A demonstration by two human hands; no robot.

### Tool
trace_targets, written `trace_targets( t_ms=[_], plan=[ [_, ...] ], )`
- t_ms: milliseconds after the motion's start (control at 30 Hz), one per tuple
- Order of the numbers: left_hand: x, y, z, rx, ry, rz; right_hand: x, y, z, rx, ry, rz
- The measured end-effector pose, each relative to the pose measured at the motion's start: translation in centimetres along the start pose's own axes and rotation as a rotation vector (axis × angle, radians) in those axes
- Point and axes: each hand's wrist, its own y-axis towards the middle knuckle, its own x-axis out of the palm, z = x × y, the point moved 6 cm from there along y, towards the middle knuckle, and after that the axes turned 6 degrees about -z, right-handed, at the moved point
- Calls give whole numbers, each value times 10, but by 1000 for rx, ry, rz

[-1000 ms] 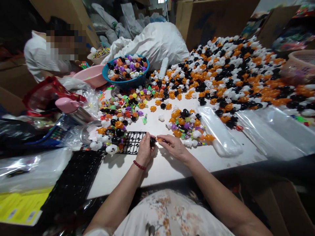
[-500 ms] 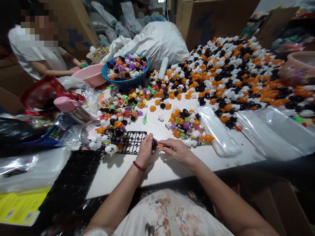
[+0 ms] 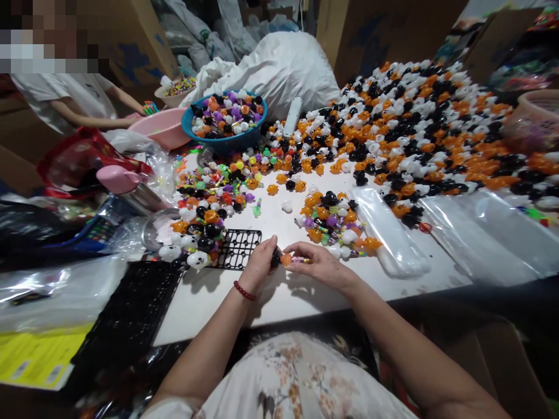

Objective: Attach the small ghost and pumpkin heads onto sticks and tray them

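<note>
Near the front of the white table, my left hand [image 3: 261,261] is closed on a small black piece [image 3: 276,258], partly hidden by the fingers. Facing it, my right hand [image 3: 321,265] pinches a thin striped stick [image 3: 301,260] with an orange piece [image 3: 286,259] on its end. The orange piece is close beside the black one; whether they touch I cannot tell. Left of my left hand lies a black grid tray [image 3: 238,249], with white, black and orange figures [image 3: 198,259] at its left end. Beyond my right hand is a small pile of mixed pieces [image 3: 327,212].
A large heap of orange, black and white pieces [image 3: 419,128] covers the back right. Clear plastic bags [image 3: 388,233] lie at right. Behind are a blue basin [image 3: 227,139] and a pink basin [image 3: 163,128]. A person [image 3: 74,102] works at the back left.
My right fingers have opened slightly around the stick, showing more of the stick and the orange piece. The view has shifted a little; the person at the back left leans differently.
</note>
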Motion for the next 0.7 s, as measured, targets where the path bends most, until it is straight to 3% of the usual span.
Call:
trace_targets(
  t_ms=[167,333,533,700],
  plan=[
    [7,-1,-3,-19,-41,-27,0,-3,1,12,-44,31],
    [10,-2,0,25,50,-76,-2,-5,4,88,-80,-5],
    [8,-4,9,111,257,-55,-3,-5,11,102,-15,-76],
    [11,-4,2,5,221,-113,-1,-5,14,106,5,-75]
  ],
)
